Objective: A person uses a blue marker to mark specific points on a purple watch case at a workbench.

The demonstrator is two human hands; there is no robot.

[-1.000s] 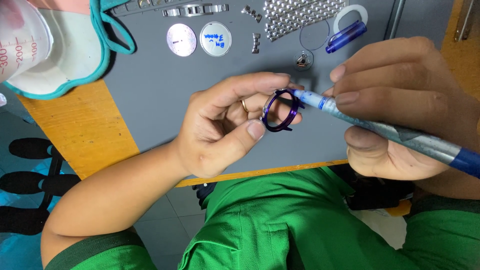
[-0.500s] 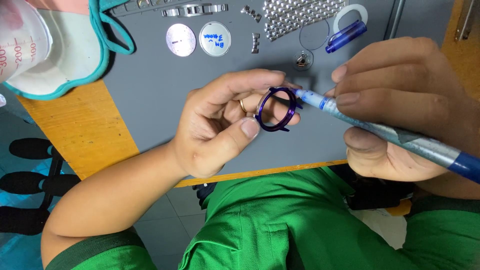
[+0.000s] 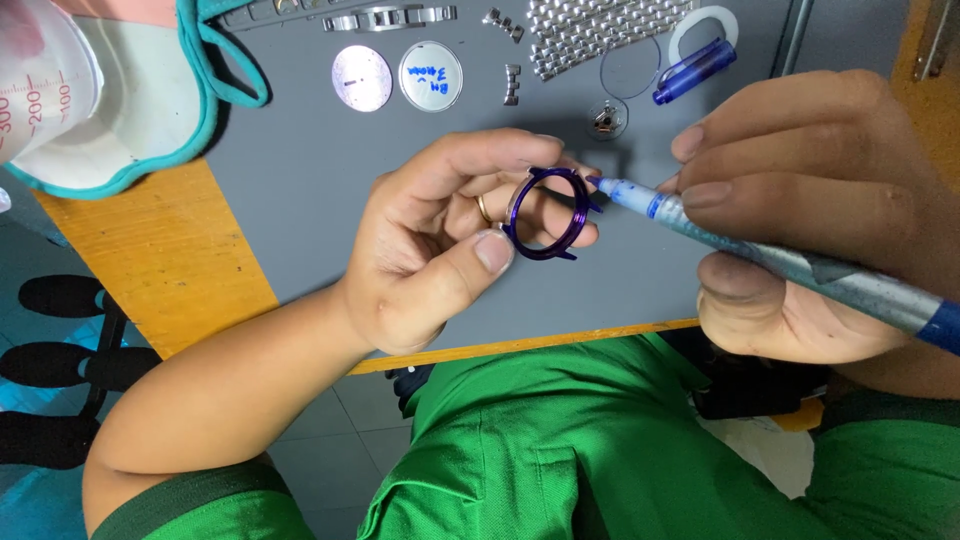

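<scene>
Since half a second ago the left hand (image 3: pixel 440 240) has turned the purple watch case ring (image 3: pixel 548 214) a little, so its opening faces the camera more squarely, while the pen tip has stayed at the ring's right edge. The ring is a thin, glossy violet metal hoop with short lugs jutting from its top and bottom; it is empty, and the fingers behind it show through the middle. The left hand is curled nearly closed around the ring, with the thumb pressed on its lower left rim and the fingers behind it, above the grey mat (image 3: pixel 320 170). The right hand (image 3: pixel 800 210) is closed in a writing grip on a blue and silver pen (image 3: pixel 760 255), whose pale blue tip touches the ring's right rim. Beyond the ring on the mat lie two round discs (image 3: pixel 398 76), a steel link bracelet (image 3: pixel 590 30), a thin clear ring (image 3: pixel 630 68), a pen cap (image 3: pixel 694 70) and a small round metal part (image 3: pixel 607 119). The far side of the purple ring is partly hidden by the fingers, the pen's back end is cut off at the frame edge, and exactly where the tip meets the rim is hard to make out.
</scene>
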